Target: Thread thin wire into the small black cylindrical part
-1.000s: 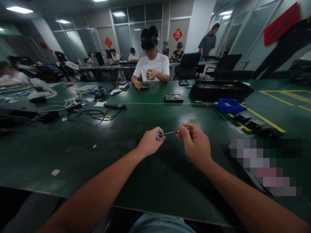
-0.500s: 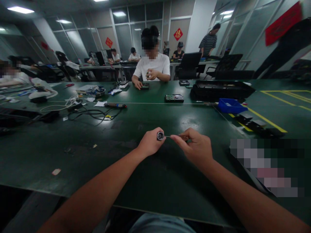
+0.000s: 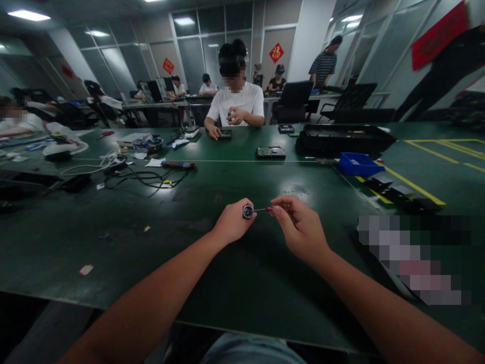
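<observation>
My left hand (image 3: 234,220) is closed around a small dark part with a round, metal-rimmed face (image 3: 247,211), which points towards me and to the right. Most of that part is hidden by my fingers. In my right hand (image 3: 302,225) is a screwdriver (image 3: 270,209) with a thin metal shaft, a red collar and a brownish handle. Its shaft lies almost level, and the tip reaches the round face; whether it sits inside cannot be made out. Both hands are above the green table (image 3: 212,273), near its middle.
A circuit-board-backed drive (image 3: 270,152) lies ahead, with a blue bin (image 3: 359,164) and a long black tray (image 3: 344,141) to its right. Black cables (image 3: 147,178) and a pen-like tool (image 3: 179,165) are on the left. Opposite sits a person (image 3: 235,103) handling parts.
My right hand has shifted slightly left and up, its fingers re-gripping the handle so the red collar now shows. The screwdriver shaft tilts up a little more to the right. My left hand stays nearly still.
</observation>
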`<action>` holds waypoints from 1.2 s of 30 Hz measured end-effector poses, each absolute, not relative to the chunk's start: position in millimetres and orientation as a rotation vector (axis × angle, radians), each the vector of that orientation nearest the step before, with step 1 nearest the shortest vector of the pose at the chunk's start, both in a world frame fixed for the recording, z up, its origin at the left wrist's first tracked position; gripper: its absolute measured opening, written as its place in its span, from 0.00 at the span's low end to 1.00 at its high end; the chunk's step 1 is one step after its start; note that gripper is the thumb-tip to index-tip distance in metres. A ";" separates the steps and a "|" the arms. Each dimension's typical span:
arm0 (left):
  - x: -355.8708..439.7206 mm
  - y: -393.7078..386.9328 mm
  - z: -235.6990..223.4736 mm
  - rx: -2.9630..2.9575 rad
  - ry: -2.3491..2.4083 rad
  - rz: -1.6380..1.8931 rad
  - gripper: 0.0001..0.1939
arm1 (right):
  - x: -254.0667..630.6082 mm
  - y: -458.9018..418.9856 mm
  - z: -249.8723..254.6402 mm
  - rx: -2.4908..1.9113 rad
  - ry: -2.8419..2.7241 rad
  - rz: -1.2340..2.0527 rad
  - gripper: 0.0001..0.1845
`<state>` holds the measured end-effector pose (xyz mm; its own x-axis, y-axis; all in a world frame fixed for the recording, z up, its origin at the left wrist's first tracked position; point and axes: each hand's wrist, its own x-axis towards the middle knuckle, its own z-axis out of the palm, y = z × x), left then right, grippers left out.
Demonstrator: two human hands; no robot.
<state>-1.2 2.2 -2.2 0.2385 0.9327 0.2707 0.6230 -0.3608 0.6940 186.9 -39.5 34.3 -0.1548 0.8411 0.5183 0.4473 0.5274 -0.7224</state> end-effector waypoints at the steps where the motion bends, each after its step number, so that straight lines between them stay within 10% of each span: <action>1: -1.3 2.5 -2.6 2.067 1.421 0.933 0.04 | 186.2 -37.4 32.9 -1.064 -1.734 0.575 0.12; 8: 0.3 0.4 3.1 2.084 1.379 0.911 0.03 | 192.2 -12.0 26.5 -1.004 -1.234 0.936 0.15; 27: -0.3 0.7 2.2 2.088 1.409 0.908 0.04 | 190.3 -38.6 37.8 -1.247 -1.848 0.097 0.21; 36: -0.1 0.7 1.1 2.090 1.419 0.889 0.03 | 190.2 -40.6 43.0 -0.999 -2.045 0.203 0.07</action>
